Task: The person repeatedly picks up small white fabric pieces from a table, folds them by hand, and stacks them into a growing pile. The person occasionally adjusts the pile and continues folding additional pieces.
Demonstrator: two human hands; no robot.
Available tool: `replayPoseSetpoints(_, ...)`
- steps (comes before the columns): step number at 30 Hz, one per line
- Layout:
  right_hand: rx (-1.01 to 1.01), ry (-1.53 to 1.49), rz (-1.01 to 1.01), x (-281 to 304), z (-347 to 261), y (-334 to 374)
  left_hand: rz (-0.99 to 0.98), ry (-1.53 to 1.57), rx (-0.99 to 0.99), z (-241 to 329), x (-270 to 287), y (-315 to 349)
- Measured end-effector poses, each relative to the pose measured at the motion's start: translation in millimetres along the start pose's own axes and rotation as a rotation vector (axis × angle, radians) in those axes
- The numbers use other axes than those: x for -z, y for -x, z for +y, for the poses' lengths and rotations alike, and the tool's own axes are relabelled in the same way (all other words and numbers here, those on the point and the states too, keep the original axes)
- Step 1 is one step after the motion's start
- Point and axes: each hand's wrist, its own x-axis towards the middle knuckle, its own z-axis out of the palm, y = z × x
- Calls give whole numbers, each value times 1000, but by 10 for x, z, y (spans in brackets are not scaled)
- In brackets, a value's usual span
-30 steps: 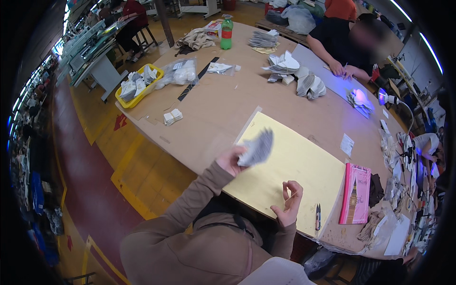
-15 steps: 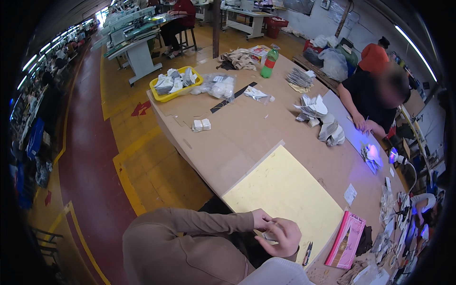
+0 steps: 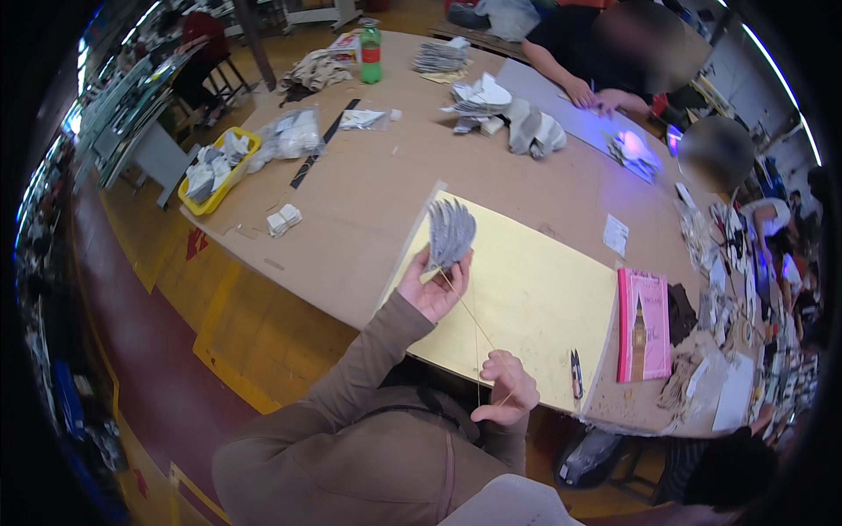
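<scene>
My left hand (image 3: pixel 430 294) is raised over the near-left part of the yellow sheet (image 3: pixel 526 289). Its fingers grip the lower end of a bundle of grey fabric pieces (image 3: pixel 451 232), whose layers fan out at the top. A thin tan rubber band (image 3: pixel 474 314) runs from the base of this bundle down to my right hand (image 3: pixel 510 386). That hand, close to my body at the sheet's near edge, is closed on the band and pulls it taut in two strands.
Thread snips (image 3: pixel 576 375) and a pink notebook (image 3: pixel 643 326) lie to the right. Farther off are a small banded bundle (image 3: pixel 283 220), a yellow basket (image 3: pixel 210 197), a green bottle (image 3: pixel 370 54) and stacked fabric pieces (image 3: pixel 481 96). Across the table, a co-worker's hands (image 3: pixel 592 96) work near a lamp.
My hands have parted from being together near my lap. The left has risen forward with the grey bundle, and the band is stretched between them. The view has also turned.
</scene>
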Motion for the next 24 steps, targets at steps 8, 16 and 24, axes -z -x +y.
replayPoseSetpoints(8,95,283,-170,-119,-16,-102,-27,-55,-39,-95,-4,-3)
replayPoseSetpoints(16,-228,-358,351,-138,274,229,23,-119,27,4,164,62)
replayPoseSetpoints(24,-376,-496,413,324,303,-137,280,-1017,-88,-361,480,179)
